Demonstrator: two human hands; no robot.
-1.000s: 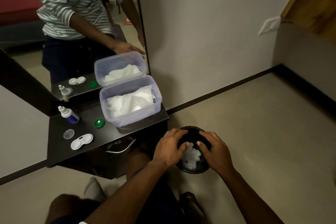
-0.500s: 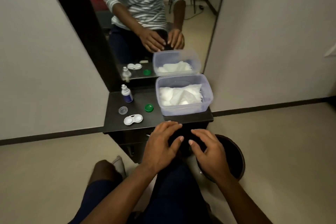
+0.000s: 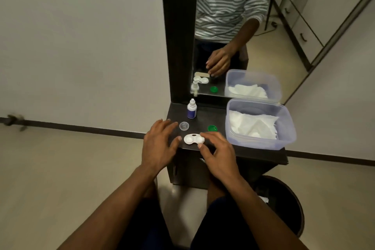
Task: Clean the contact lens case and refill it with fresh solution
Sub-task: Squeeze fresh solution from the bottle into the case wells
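Plain pale wall (image 3: 81, 46), beige floor (image 3: 60, 168), dark baseboard (image 3: 91, 128), mirror (image 3: 263, 50), dim light.

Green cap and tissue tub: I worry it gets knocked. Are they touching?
Apart. The head view shows bare dark shelf between the green cap and the tissue tub.

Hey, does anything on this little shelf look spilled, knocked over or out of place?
Nothing stands out. The solution bottle stands upright, the lens case lies flat and open with its green cap and clear cap beside it. No spill shows.
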